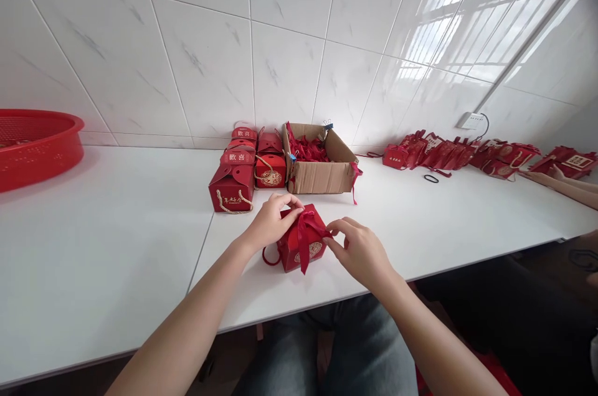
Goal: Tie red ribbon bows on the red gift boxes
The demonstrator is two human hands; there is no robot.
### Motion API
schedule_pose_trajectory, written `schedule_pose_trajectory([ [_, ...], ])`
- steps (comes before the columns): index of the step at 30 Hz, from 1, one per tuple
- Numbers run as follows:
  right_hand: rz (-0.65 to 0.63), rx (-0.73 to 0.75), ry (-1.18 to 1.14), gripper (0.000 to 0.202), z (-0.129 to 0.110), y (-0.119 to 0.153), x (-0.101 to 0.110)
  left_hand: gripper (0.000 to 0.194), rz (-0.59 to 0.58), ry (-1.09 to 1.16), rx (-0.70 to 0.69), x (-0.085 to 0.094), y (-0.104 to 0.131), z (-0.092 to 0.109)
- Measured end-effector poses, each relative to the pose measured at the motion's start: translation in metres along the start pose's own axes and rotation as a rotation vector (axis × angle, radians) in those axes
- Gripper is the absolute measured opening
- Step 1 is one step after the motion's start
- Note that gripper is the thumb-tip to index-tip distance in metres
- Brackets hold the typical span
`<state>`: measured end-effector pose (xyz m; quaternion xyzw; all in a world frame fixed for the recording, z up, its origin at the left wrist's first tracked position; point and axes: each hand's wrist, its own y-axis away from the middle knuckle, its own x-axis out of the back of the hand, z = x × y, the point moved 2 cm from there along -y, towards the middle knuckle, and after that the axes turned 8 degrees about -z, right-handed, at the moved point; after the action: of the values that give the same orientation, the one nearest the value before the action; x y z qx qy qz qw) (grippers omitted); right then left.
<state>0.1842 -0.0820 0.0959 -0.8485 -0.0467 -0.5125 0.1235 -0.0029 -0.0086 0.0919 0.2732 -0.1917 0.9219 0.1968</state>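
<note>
A small red gift box (290,254) with a gold round emblem stands on the white table in front of me. A dark red ribbon (304,240) is tied at its top, one tail hanging down the front. My left hand (275,219) grips the box's top left, thumb and fingertips close together beside the ribbon's knot; exactly what lies between them is partly hidden. On the right side, my right hand (357,248) pinches the ribbon's other end between thumb and forefinger. A red cord loop (271,256) sticks out at the box's left.
Behind stand several finished-looking red boxes (232,184) with rope handles and a cardboard box (322,178) of red ribbons. A red plastic basket (42,150) is at far left. More red boxes (507,156) line the wall at right, near another person's arms (567,184).
</note>
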Motion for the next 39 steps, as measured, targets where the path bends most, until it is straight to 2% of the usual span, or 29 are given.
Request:
schedule_pose_trajectory([
  [9,-0.049,0.013,-0.104,0.01,0.005,-0.005,0.012,0.018,0.018,-0.031,-0.001,-0.001,0.0,0.001],
  [10,-0.081,0.034,-0.151,0.01,0.005,-0.006,0.015,0.018,0.023,-0.032,-0.005,-0.001,0.0,0.001],
  [13,-0.279,0.138,-0.345,0.017,0.002,-0.011,0.021,0.019,0.024,-0.031,-0.011,-0.001,0.001,0.002],
  [14,-0.299,0.158,-0.388,0.021,0.001,-0.014,0.022,0.019,0.02,-0.028,-0.007,-0.001,0.001,0.002],
  [18,-0.086,0.198,-0.344,0.019,0.004,-0.033,0.022,0.02,0.005,0.004,0.017,-0.001,0.001,0.001],
  [19,-0.074,0.226,-0.315,0.022,0.004,-0.037,0.019,0.02,0.004,0.013,0.016,-0.001,0.001,0.001],
  [22,-0.135,0.303,-0.249,0.029,0.001,-0.048,0.008,0.02,0.002,0.034,-0.003,-0.001,0.0,-0.001],
  [25,-0.126,0.343,-0.201,0.029,-0.001,-0.054,0.002,0.02,0.004,0.034,-0.021,-0.001,0.0,-0.002],
  [28,-0.09,0.399,-0.19,0.027,-0.001,-0.056,0.001,0.018,0.007,0.028,-0.031,0.0,0.0,-0.002],
  [32,-0.086,0.495,-0.182,0.036,0.004,-0.056,0.002,0.015,0.0,-0.004,-0.028,0.002,0.001,-0.002],
  [39,-0.178,0.562,-0.137,0.046,0.011,-0.053,0.0,0.017,-0.025,-0.061,0.0,0.004,0.002,0.001],
])
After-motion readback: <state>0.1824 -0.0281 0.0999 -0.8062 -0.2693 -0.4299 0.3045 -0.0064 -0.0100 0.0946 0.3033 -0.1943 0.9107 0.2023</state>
